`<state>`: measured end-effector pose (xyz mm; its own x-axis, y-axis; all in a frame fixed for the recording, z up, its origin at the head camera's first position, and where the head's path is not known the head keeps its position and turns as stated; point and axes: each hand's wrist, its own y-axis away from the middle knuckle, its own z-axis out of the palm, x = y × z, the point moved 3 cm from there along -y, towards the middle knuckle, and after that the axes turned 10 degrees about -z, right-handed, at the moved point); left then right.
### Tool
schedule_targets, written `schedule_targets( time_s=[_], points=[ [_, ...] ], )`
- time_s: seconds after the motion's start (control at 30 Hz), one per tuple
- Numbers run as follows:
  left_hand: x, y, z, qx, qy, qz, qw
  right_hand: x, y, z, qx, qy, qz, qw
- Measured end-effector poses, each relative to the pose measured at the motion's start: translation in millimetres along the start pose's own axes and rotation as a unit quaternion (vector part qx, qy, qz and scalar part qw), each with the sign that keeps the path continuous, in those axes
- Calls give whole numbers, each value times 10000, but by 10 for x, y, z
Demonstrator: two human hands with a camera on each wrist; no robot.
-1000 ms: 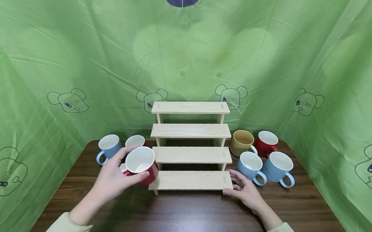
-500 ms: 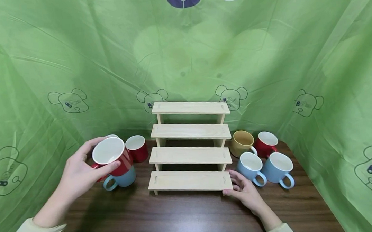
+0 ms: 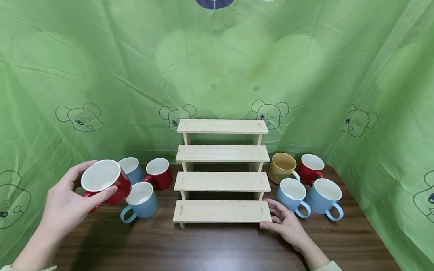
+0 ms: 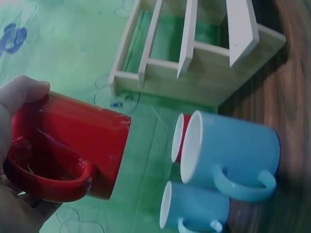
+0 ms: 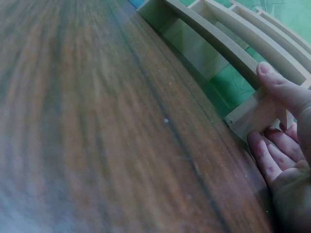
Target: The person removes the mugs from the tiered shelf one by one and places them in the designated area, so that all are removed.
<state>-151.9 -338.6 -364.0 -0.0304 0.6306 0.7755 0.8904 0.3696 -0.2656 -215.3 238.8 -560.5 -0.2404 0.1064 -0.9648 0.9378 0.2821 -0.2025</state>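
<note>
My left hand (image 3: 65,202) grips a red mug (image 3: 121,191) with a white inside, held upright above the table's left side. In the left wrist view, the thumb and fingers close round the mug's body (image 4: 82,141) near its handle. Just right of it stand a light blue mug (image 3: 146,205), another blue mug (image 3: 134,175) partly hidden behind, and a second red mug (image 3: 163,180). My right hand (image 3: 288,223) holds the right end of the lowest step of a pale wooden tiered shelf (image 3: 222,211), thumb on the front edge and fingers curled at its side.
Right of the shelf stand a yellow mug (image 3: 278,174) with a white handle, a red mug (image 3: 306,175) and two light blue mugs, the nearer pair's left one (image 3: 288,196) close to my right hand. Green printed cloth (image 3: 214,71) surrounds the dark wooden table (image 3: 207,253).
My left hand has carried the red mug leftward, from beside the lower shelf, past the front blue mug to the table's left side. The right hand has stayed on the shelf.
</note>
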Motion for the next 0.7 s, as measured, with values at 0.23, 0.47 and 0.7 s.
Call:
schedule_targets(
  time_s=[0.23,0.47,0.7],
  points=[
    [-252,-121,-86,204,-169,-288,9992,-14,7,0,19,0,97,10000],
    [-559,-222,-97,182,-312,-522,9980,-12,14,4,21,-20,152,9999],
    [-929,-290,-43,151,-403,-713,9965,-15,7,6,7,-49,86,10000]
  ],
)
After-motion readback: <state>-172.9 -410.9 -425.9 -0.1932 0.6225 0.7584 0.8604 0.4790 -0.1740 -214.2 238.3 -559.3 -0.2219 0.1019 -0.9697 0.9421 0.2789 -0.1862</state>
